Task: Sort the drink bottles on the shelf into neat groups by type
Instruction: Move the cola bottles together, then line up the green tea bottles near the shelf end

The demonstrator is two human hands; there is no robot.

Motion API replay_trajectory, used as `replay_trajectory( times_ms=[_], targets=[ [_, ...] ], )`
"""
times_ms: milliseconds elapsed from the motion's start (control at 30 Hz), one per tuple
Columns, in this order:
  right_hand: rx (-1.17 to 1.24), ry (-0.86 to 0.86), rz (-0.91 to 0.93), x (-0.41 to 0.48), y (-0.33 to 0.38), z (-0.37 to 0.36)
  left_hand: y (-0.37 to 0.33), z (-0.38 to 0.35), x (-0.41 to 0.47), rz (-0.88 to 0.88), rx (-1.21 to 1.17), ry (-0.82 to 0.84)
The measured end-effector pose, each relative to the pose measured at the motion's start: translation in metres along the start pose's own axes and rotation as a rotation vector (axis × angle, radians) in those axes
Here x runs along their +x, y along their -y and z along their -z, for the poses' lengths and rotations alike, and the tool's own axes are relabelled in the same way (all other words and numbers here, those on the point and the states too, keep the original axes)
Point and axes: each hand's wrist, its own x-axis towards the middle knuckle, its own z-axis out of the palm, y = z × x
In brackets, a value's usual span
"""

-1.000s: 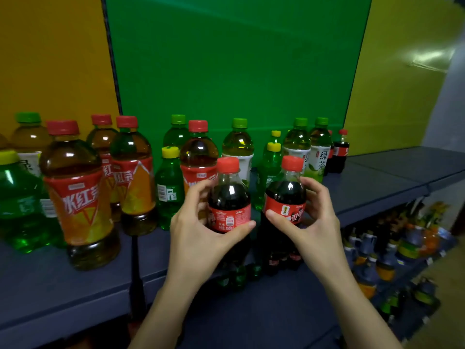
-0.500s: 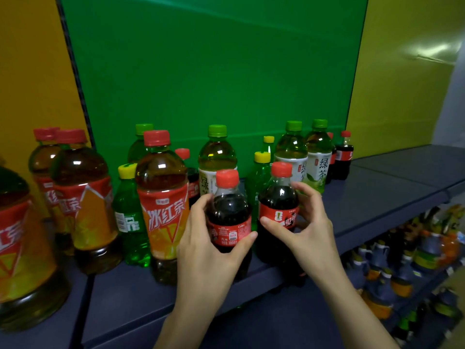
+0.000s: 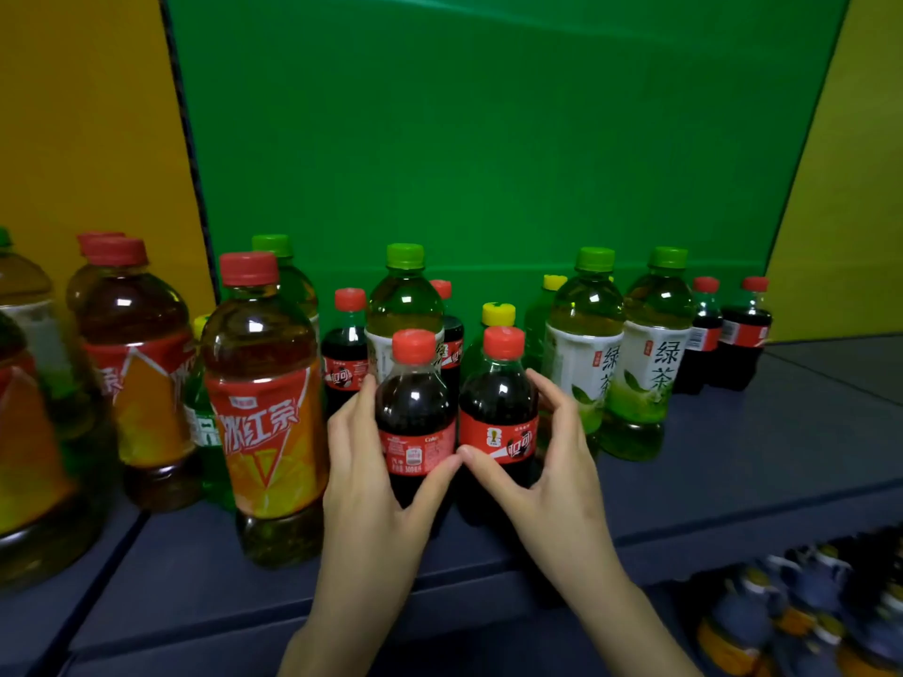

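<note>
My left hand (image 3: 374, 486) grips a small cola bottle (image 3: 415, 412) with a red cap, and my right hand (image 3: 547, 461) grips a second cola bottle (image 3: 498, 408) beside it. The two bottles stand side by side, nearly touching, near the front of the dark blue shelf (image 3: 733, 481). More cola bottles (image 3: 344, 349) stand behind them, and two more cola bottles (image 3: 733, 334) are at the far right. Iced black tea bottles (image 3: 264, 398) with orange labels stand to the left. Two green tea bottles (image 3: 620, 354) are right of my hands. Green soda bottles with yellow caps (image 3: 498, 317) stand behind.
Green and yellow panels (image 3: 488, 139) back the shelf. The shelf's right part (image 3: 806, 408) holds no bottles. A lower shelf (image 3: 806, 603) at the bottom right holds several more bottles. A seam (image 3: 132, 530) divides the shelf boards on the left.
Both hands have carried the two cola bottles forward onto the shelf and pressed them closer together. The view has shifted, so the tea bottles on the left sit nearer the frame edge.
</note>
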Motion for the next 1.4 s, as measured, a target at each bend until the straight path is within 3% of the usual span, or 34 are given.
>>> replay_trajectory(
  times_ms=[333,467,600,767,900,1100,1400],
  targets=[
    [-0.012,0.082,0.009,0.003,-0.005,0.012,-0.006,-0.01,-0.006,0.011,0.163,-0.095],
    [-0.014,-0.043,0.044,0.007,-0.008,0.038,-0.029,-0.017,-0.013,-0.226,0.231,-0.212],
    [-0.047,-0.212,0.071,0.024,-0.027,0.072,-0.056,-0.035,-0.017,-0.339,0.082,-0.145],
    [-0.136,-0.289,0.028,0.057,-0.067,0.101,-0.075,-0.079,-0.012,-0.191,0.028,0.037],
    [-0.038,-0.081,-0.087,0.076,-0.096,0.113,-0.08,-0.117,-0.003,-0.045,0.103,0.135],
    [0.191,0.206,-0.165,0.09,-0.117,0.121,-0.074,-0.158,0.016,0.21,0.09,0.082],
    [0.266,0.248,-0.153,0.09,-0.125,0.115,-0.057,-0.172,0.03,0.343,-0.075,0.049]
  ],
)
